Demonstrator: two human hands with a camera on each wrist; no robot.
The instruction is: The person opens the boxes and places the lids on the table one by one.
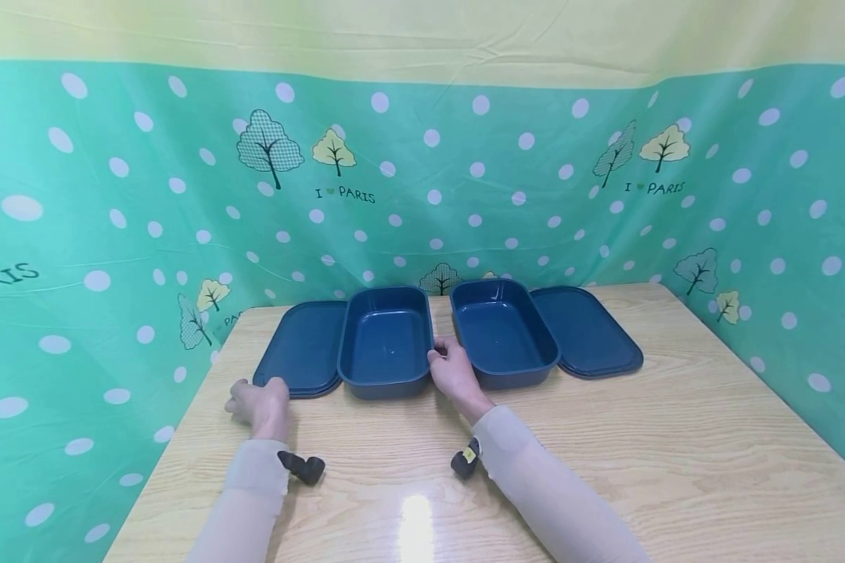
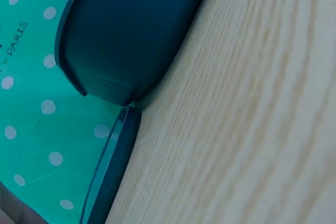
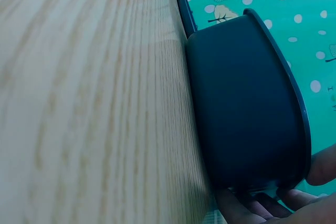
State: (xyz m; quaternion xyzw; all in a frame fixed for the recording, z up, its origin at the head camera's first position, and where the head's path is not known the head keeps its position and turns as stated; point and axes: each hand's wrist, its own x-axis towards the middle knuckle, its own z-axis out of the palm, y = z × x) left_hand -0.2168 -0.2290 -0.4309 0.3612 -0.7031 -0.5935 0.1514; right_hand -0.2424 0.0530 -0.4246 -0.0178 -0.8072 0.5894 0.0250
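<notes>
Two dark blue rectangular food containers stand side by side on the table, both without lids. At the near right side of the left container (image 1: 386, 344), my right hand (image 1: 454, 371) holds it, with the thumb (image 3: 321, 166) at the rim and the other fingers along the outer wall. The right container (image 1: 500, 332) is just beyond that hand. A flat blue lid (image 1: 303, 344) lies against the left container's left side. My left hand (image 1: 262, 405) is at that lid's near left corner, its fingers loosely bent; whether they touch it is unclear.
Another blue lid (image 1: 591, 332) lies against the right container's right side. The wooden table (image 1: 676, 453) carries everything. A green dotted cloth (image 1: 465, 180) hangs behind and along both sides. Black wrist cameras (image 1: 303, 467) sit on both sleeves.
</notes>
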